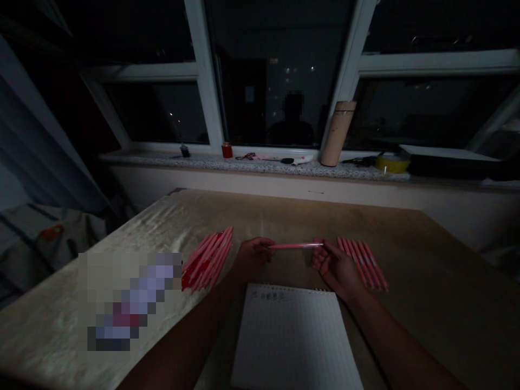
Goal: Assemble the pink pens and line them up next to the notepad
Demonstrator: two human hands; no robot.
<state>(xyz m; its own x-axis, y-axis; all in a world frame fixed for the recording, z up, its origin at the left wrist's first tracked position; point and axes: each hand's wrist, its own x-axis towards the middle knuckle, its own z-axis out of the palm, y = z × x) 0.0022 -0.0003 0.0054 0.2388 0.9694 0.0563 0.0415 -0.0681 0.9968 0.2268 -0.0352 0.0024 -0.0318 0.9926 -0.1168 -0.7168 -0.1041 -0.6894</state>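
Observation:
A slim pink pen (294, 246) is stretched level between my two hands, above the far edge of a spiral notebook. My left hand (254, 253) pinches its left end, and my right hand (333, 264) pinches its right end, where the barrel looks clear. Left of my left hand lies a loose pile of similar pink pens (209, 259), with something red under them. Just beyond my right hand, several more pink pens (363, 262) lie side by side in a slanted row. The lined notebook (294, 338) rests between my forearms, with some handwriting at its top.
The table (284, 208) stands against a windowsill (162, 160). On the sill are a tan flask (338, 134), a small red jar (227, 150) and a yellow tape roll (392, 163). A blurred-out purplish object (142, 295) lies at the table's left.

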